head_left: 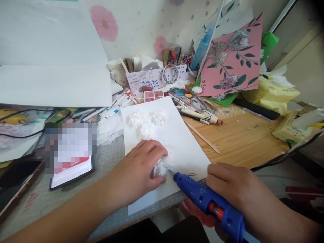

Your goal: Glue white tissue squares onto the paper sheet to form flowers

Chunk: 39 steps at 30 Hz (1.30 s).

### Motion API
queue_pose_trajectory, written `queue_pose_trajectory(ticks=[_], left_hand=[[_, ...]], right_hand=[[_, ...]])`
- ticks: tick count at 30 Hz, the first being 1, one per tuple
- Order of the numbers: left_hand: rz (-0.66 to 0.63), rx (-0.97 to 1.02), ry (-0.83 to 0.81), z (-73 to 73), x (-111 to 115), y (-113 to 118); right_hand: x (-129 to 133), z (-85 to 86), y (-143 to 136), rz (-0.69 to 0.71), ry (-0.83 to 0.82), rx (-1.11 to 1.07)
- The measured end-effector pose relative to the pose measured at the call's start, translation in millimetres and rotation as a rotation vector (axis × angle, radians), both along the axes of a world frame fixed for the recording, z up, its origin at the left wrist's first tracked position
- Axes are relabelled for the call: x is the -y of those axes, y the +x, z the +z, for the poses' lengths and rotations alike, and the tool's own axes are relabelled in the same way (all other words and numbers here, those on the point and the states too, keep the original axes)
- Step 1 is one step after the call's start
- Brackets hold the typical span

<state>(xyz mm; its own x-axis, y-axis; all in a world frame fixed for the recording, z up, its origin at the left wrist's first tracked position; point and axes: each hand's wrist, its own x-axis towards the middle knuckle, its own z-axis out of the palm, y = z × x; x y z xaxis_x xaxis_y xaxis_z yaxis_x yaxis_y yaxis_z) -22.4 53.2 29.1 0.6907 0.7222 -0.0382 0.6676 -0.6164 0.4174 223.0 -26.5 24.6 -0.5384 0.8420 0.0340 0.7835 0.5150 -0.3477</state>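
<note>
My left hand (141,168) is closed round a white crumpled paper flower (161,167) at the lower middle of a white sheet of paper (187,148). In my right hand (233,182) is a blue hot glue gun (205,195). Its metal nozzle points left and reaches the flower's right edge; whether it touches, I cannot tell. Farther up the sheet sit several ruffled white paper clusters (146,130). The fingers of my right hand around the handle are partly hidden.
A phone (72,162) lies on the grey cutting mat (108,162) at the left. Markers (121,101), scissors (202,103) and a wooden stick (202,137) surround the sheet. A pink card with paper flowers (234,60) leans at the back right, near yellow tissue packs (273,92).
</note>
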Motion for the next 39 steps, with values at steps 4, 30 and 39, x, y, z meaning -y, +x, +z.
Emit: queue_pose_trajectory(ticks=[4,30,39], left_hand=[[-0.006,0.004,0.008,-0.9,0.8,-1.1],[0.011,-0.013,-0.016,0.8,0.7,0.0],[0.004,0.001,-0.013,0.1,0.4,0.3]], right_hand=[[-1.3,-1.8,-2.7,0.011,0.065,-0.014],[-3.2,-5.1,7.0,-0.002,0.148,0.047],[-3.1,-1.2,6.8,-0.042,0.021,0.028]])
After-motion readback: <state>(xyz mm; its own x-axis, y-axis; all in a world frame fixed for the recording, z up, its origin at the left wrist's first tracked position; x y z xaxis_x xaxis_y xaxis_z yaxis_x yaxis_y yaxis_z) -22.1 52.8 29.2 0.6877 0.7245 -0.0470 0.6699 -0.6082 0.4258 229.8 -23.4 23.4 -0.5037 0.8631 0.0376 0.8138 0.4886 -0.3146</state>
